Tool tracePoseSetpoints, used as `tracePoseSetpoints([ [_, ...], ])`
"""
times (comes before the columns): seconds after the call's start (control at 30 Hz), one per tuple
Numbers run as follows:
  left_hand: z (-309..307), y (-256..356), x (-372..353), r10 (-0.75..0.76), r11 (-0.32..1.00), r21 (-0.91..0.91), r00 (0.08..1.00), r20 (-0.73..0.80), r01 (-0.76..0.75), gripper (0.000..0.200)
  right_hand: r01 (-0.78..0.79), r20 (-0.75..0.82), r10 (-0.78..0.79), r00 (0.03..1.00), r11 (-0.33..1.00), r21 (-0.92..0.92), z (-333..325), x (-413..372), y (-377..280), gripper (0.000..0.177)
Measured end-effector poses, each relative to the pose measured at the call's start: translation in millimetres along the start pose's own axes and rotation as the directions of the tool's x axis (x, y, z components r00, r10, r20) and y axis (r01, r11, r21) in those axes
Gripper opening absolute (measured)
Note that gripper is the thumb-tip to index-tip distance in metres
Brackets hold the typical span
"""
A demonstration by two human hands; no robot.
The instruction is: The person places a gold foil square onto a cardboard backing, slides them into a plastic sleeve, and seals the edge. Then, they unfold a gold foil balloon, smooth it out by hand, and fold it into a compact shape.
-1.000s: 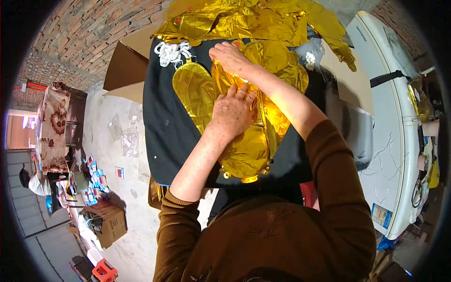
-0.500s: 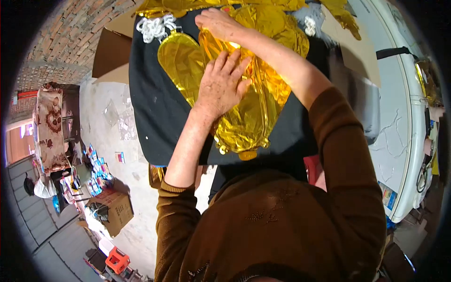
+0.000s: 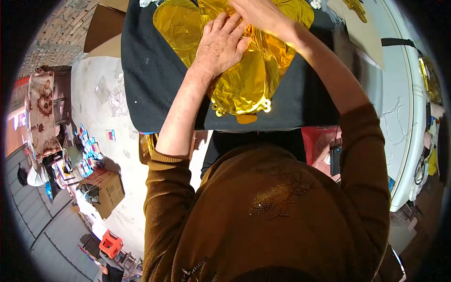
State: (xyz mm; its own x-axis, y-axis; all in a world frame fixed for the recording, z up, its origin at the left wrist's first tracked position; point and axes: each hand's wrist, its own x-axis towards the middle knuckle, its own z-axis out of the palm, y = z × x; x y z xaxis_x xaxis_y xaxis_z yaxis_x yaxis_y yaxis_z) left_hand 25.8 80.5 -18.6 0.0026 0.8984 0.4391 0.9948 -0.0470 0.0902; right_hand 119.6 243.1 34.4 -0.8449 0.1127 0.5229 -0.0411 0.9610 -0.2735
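Note:
A flat gold foil balloon (image 3: pixel 246 87), crinkled and uninflated by its look, lies on the black cloth (image 3: pixel 155 94) with its small tabs towards me. My left hand (image 3: pixel 219 49) rests palm down on the foil, fingers spread. Just to the right and farther up, my right hand (image 3: pixel 263 18) is over the foil near the top edge of the view. Its fingertips are partly cut off and blurred, so their grip cannot be made out. Another rounded gold foil lobe (image 3: pixel 176 30) spreads out to the left of my left hand.
A cardboard box (image 3: pixel 105 35) stands beyond the table's left side. White stringy material (image 3: pixel 149 2) shows at the top edge. On the right is a white appliance-like surface (image 3: pixel 399 117). Another box (image 3: pixel 105 190) and a red stool (image 3: pixel 111 243) are on the floor at left.
The view has tilted down, so the table sits higher in it. My right hand has moved right and towards me across the foil. My left hand stays flat on it.

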Motion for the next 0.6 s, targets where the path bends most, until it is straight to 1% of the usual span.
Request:
tracePoseSetpoints([
  [0.03,0.7,-1.6,-0.2,0.002,1.000,0.007,1.000,0.022,-0.002,0.052,-0.030,0.066,0.030,0.997,1.000,-0.002,-12.1,-15.7,-11.9,0.032],
  [0.1,3.4,-4.2,-0.4,0.008,1.000,0.022,0.998,0.063,-0.009,0.054,0.157,-0.124,-0.171,0.978,0.981,-0.113,-10.7,-52.6,-27.1,0.025],
  [0.17,2.8,-2.9,0.4,0.002,0.999,-0.037,1.000,-0.008,-0.003,0.056,0.076,-0.015,-0.077,0.997,0.993,-0.087,-25.8,-90.0,-61.9,0.025],
  [0.2,2.6,-2.0,-0.2,-0.003,0.998,-0.065,0.999,-0.040,0.001,0.057,0.071,-0.009,-0.071,0.997,0.996,-0.054,-30.1,-104.4,-76.3,0.024],
  [0.27,3.2,-1.1,-0.1,-0.016,0.996,-0.083,0.999,-0.052,0.011,0.058,0.058,0.002,-0.058,0.998,0.998,0.016,-36.3,-129.0,-101.1,0.021],
  [0.3,3.8,-1.4,0.0,-0.021,0.996,-0.091,0.998,-0.057,0.016,0.058,0.037,0.027,-0.039,0.999,0.997,0.067,-40.4,-137.9,-112.6,0.022],
  [0.37,5.0,-3.0,0.3,-0.015,0.997,-0.075,0.999,-0.050,0.012,0.058,-0.020,0.079,0.011,0.997,0.994,0.110,-53.2,-146.9,-137.1,0.023],
  [0.47,5.8,-3.9,0.2,-0.008,0.998,-0.061,0.999,-0.047,0.005,0.058,-0.031,0.106,0.019,0.994,0.994,0.107,-52.0,-158.4,-161.2,0.027],
  [0.5,6.0,-4.0,0.0,-0.007,0.998,-0.058,0.999,-0.047,0.004,0.058,-0.056,0.136,0.040,0.990,0.992,0.113,-51.4,-160.7,-167.6,0.030],
  [0.57,5.6,-3.5,0.2,-0.002,0.999,-0.039,0.999,-0.047,0.000,0.060,-0.054,0.149,0.041,0.988,0.995,0.083,-42.1,-167.3,-171.7,0.033],
  [0.6,4.9,-3.3,0.9,0.001,1.000,-0.029,0.999,-0.047,-0.002,0.061,-0.022,0.128,0.020,0.992,1.000,0.014,-32.5,-173.8,-167.1,0.039],
])
